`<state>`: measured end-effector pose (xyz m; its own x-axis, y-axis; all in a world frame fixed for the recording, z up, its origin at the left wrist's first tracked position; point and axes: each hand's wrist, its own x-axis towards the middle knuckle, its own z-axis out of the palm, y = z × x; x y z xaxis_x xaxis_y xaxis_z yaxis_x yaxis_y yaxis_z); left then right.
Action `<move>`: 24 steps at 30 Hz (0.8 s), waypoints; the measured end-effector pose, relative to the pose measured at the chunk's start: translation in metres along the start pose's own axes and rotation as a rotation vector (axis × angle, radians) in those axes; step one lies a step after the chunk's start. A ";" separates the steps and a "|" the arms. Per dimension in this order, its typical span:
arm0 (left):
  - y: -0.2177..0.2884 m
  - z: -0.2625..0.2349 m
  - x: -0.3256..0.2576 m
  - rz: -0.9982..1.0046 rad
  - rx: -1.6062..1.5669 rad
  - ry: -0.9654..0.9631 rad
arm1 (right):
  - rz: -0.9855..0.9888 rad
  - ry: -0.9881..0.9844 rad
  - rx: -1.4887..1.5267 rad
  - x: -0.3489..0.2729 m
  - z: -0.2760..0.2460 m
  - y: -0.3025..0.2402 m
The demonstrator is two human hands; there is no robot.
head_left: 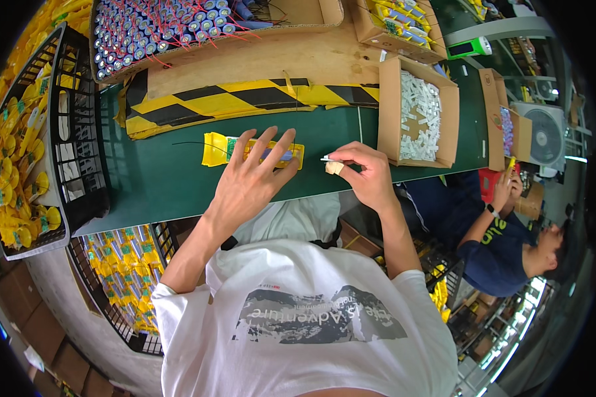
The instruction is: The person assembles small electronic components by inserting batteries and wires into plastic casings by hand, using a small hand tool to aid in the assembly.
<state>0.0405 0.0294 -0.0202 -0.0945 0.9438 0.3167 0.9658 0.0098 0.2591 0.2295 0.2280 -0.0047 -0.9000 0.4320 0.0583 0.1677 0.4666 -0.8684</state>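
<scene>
A battery pack in a yellow wrap (215, 149), with a green circuit board at one end and a thin dark wire, lies flat on the green tabletop (159, 172). My left hand (248, 178) rests over it with fingers spread, hiding part of its middle. To the right, just above the table's near edge, my right hand (371, 175) pinches a small white strip (326, 159) between thumb and fingers. A beige wrap (335, 168) covers the tip of that thumb. The strip is apart from the pack.
An open cardboard box (385, 112) of small white pieces stands right of my hands. Behind runs a yellow-black striped edge (225, 99), below a box of blue cells (159, 33). A black crate (79, 142) of yellow packs is at left. A co-worker (493, 245) sits at right.
</scene>
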 end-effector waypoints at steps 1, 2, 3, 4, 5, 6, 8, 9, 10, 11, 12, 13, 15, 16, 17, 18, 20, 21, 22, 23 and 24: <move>0.002 0.000 -0.001 -0.025 0.017 -0.009 | -0.002 -0.036 -0.028 0.002 -0.002 -0.007; 0.003 0.002 -0.003 -0.018 0.020 -0.014 | 0.000 -0.028 -0.023 0.003 -0.002 -0.012; 0.005 0.003 -0.004 -0.025 0.012 -0.016 | -0.002 -0.068 -0.075 0.005 -0.003 -0.017; 0.006 0.005 -0.005 -0.033 0.003 -0.017 | -0.003 -0.107 -0.128 0.007 -0.003 -0.021; 0.008 0.006 -0.006 -0.029 0.003 -0.022 | 0.000 -0.104 -0.124 0.010 -0.003 -0.026; 0.009 0.007 -0.007 -0.046 -0.003 -0.014 | 0.005 -0.146 -0.155 0.013 -0.003 -0.031; 0.009 0.010 -0.010 -0.058 -0.015 -0.007 | 0.017 -0.185 -0.188 0.020 -0.003 -0.035; 0.009 0.012 -0.011 -0.052 -0.030 -0.003 | -0.024 -0.217 -0.219 0.023 -0.003 -0.036; 0.008 0.014 -0.012 -0.047 -0.046 0.002 | -0.066 -0.249 -0.251 0.026 -0.003 -0.037; 0.006 0.016 -0.013 -0.047 -0.049 0.003 | -0.064 -0.249 -0.253 0.030 -0.003 -0.041; 0.004 0.019 -0.014 -0.027 -0.061 0.048 | -0.039 -0.267 -0.274 0.034 -0.002 -0.045; 0.002 0.021 -0.014 -0.008 -0.074 0.094 | -0.014 -0.286 -0.296 0.037 -0.001 -0.048; 0.001 0.023 -0.015 -0.009 -0.096 0.111 | -0.031 -0.330 -0.337 0.042 -0.001 -0.050; 0.000 0.023 -0.015 -0.008 -0.113 0.124 | -0.050 -0.370 -0.373 0.045 -0.001 -0.050; -0.001 0.024 -0.016 -0.011 -0.117 0.131 | -0.050 -0.375 -0.380 0.049 -0.001 -0.047; -0.001 0.025 -0.016 -0.010 -0.148 0.150 | -0.111 -0.393 -0.372 0.052 0.000 -0.042; -0.004 0.027 -0.017 -0.016 -0.181 0.174 | -0.174 -0.419 -0.367 0.057 0.001 -0.042; -0.005 0.028 -0.018 -0.011 -0.200 0.185 | -0.127 -0.426 -0.364 0.060 0.002 -0.043; -0.006 0.029 -0.018 -0.006 -0.219 0.195 | -0.079 -0.433 -0.361 0.063 0.004 -0.045; -0.006 0.029 -0.018 -0.013 -0.222 0.201 | -0.079 -0.441 -0.366 0.065 0.005 -0.045; -0.006 0.029 -0.018 -0.019 -0.241 0.205 | -0.089 -0.416 -0.345 0.066 0.007 -0.045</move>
<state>0.0437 0.0220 -0.0541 -0.1825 0.8577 0.4806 0.8809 -0.0746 0.4675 0.1594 0.2305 0.0343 -0.9882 0.0702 -0.1365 0.1430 0.7437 -0.6531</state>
